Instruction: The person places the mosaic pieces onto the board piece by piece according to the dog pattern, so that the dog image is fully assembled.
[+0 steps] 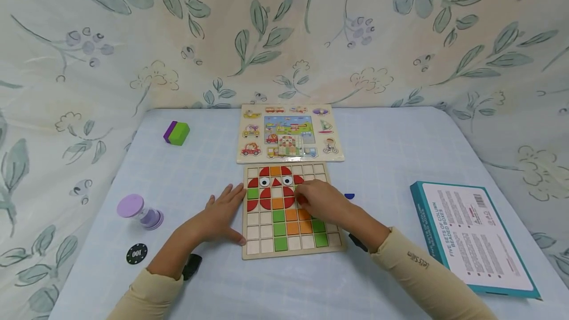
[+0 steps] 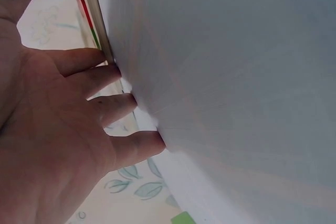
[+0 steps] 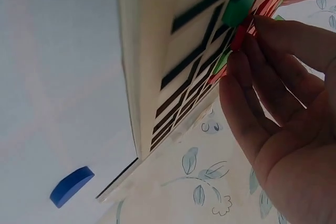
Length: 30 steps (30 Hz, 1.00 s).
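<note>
A wooden grid board point(image 1: 253, 247) lies at the middle of the table, partly filled with red, orange and green pieces and two eye pieces. Spread along its left edge is my left hand point(image 1: 217, 219), fingers extended, with the thumb at the lower left corner. In the left wrist view its fingertips point(image 2: 157, 139) rest on the tabletop by the board. My right hand point(image 1: 322, 201) is over the board's right part, hiding some cells. Seen from the right wrist, thumb and fingers pinch a small red piece point(image 3: 240, 36) at the board's surface.
Behind the board lies a vehicle picture puzzle point(image 1: 336, 154) with a small pattern card point(image 1: 291, 145) on it. A blue piece point(image 1: 349, 196) is at right, beyond it a teal-edged box point(image 1: 477, 236). Leftward are green-and-purple blocks point(image 1: 179, 134), a lilac spool-shaped object point(image 1: 131, 206) and a black chip point(image 1: 137, 254).
</note>
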### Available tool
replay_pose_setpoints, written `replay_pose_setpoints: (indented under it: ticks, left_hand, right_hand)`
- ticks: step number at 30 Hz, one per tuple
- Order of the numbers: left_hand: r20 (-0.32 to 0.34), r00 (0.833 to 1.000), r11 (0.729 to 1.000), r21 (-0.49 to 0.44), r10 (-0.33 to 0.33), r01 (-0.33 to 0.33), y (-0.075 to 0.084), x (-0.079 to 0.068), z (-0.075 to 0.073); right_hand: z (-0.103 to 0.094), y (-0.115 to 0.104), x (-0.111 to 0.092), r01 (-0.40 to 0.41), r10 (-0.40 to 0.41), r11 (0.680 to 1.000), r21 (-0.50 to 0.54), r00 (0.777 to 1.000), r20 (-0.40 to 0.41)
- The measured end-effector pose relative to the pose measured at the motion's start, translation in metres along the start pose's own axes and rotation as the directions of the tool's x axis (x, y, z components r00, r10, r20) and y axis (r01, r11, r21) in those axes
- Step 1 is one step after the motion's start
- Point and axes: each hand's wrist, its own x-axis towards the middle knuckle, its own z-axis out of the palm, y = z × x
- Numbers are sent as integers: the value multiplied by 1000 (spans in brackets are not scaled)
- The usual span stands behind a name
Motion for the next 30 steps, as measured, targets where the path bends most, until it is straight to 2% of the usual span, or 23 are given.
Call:
replay_pose_setpoints:
  ticks: [6,13,20,25,27,30]
  left_hand:
    - [1,1000,1000,6,-10,10,2,1,-2]
    - [15,999,1000,7,-29,28,3,1,-1]
    - [4,1000,1000,10,-16,16,2,0,-1]
    - [-2,1000,1000,-8,-26,26,1,-1,0]
    - [-2,1000,1000,-14,-27,27,2,-1,1]
    - [-1,1000,1000,-5,-25,25,1,-2,1]
  right_hand:
    - [0,0,0,-21,21,1000,7,1000,-20]
    - [5,2,1,-22,21,999,-30,998,-52]
    - [3,3,1,-54,55,997,60,998,-15]
    - [-7,10,-4,-44,47,997,63,998,-37]
    - [-16,20,-13,-88,90,996,33,994,-61]
    - [-26,41,-32,-204,201,978,-40,977,-71]
